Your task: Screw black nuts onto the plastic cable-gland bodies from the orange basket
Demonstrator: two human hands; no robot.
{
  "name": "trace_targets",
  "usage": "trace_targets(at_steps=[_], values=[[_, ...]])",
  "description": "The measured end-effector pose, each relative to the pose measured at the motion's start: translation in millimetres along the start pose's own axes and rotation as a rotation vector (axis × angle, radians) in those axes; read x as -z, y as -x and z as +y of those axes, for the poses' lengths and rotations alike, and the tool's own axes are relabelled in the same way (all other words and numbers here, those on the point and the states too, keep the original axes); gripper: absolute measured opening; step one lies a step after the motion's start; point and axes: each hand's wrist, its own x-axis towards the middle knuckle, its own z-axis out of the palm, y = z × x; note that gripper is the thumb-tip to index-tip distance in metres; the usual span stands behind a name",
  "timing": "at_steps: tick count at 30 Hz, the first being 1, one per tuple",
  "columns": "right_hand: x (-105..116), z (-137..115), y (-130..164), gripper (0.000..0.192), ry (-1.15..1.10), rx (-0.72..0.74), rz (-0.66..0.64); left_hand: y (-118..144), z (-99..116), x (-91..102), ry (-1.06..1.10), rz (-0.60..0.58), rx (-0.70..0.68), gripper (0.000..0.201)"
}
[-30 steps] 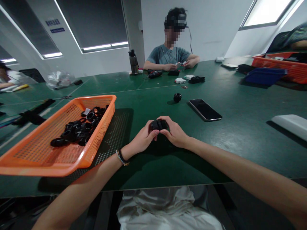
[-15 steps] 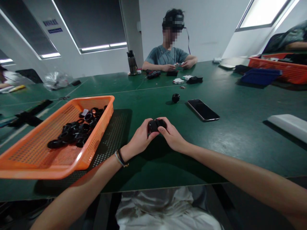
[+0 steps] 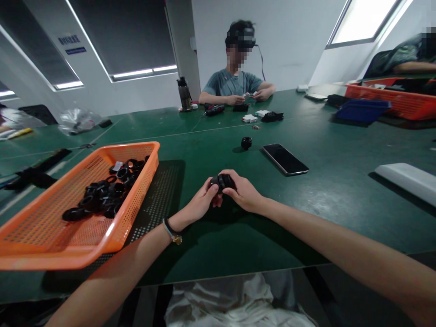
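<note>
A wide green table (image 3: 340, 150) fills the view, its surface matt and scuffed pale in a patch towards the right, with thin seam lines running across it. Near its front edge, the left hand (image 3: 200, 204) and the right hand (image 3: 243, 193) meet over a small black part (image 3: 222, 181), held just above the tabletop. The fingers of both hands are curled and clamped on it from either side, thumbs towards the wearer. A bracelet (image 3: 171, 230) circles the left wrist.

To the left an orange basket (image 3: 44, 227) rests on a black perforated mat (image 3: 160, 200), and a heap of black rings (image 3: 105, 193) lies in its far half. Beyond the hands a single black ring (image 3: 246, 142) stands alone, with a dark phone (image 3: 285, 159) just beside it, screen up. A white flat object (image 3: 407, 179) lies at the right edge.

At the far side a person in a grey-green shirt (image 3: 231, 84) sits with both hands on small pieces, a flask (image 3: 184, 94) near them. Further right stand a blue tray (image 3: 361, 110) and a second orange basket (image 3: 391, 97). The walls are white, with dark blinds (image 3: 132, 36) drawn over the windows on the left and a bright window (image 3: 361, 20) at the upper right
</note>
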Motion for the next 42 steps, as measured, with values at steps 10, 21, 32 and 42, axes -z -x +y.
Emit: trace_targets(at_steps=[10, 21, 32, 42], values=[[0, -1, 2, 0.055, -0.018, 0.019, -0.024, 3, 1, 0.8, -0.158, 0.015, -0.049, 0.051], [-9, -20, 6, 0.045, -0.280, -0.232, 0.059, 7, 14, 1.8, -0.536, 0.121, -0.245, 0.047], [-14, -24, 7, 0.036, -0.448, -0.418, 0.043, 3, 12, 9.8, -0.668, 0.109, -0.269, 0.039], [0, -4, -1, 0.062, -0.093, -0.090, -0.019, -4, -5, 6.7, -0.031, -0.011, -0.031, 0.055]])
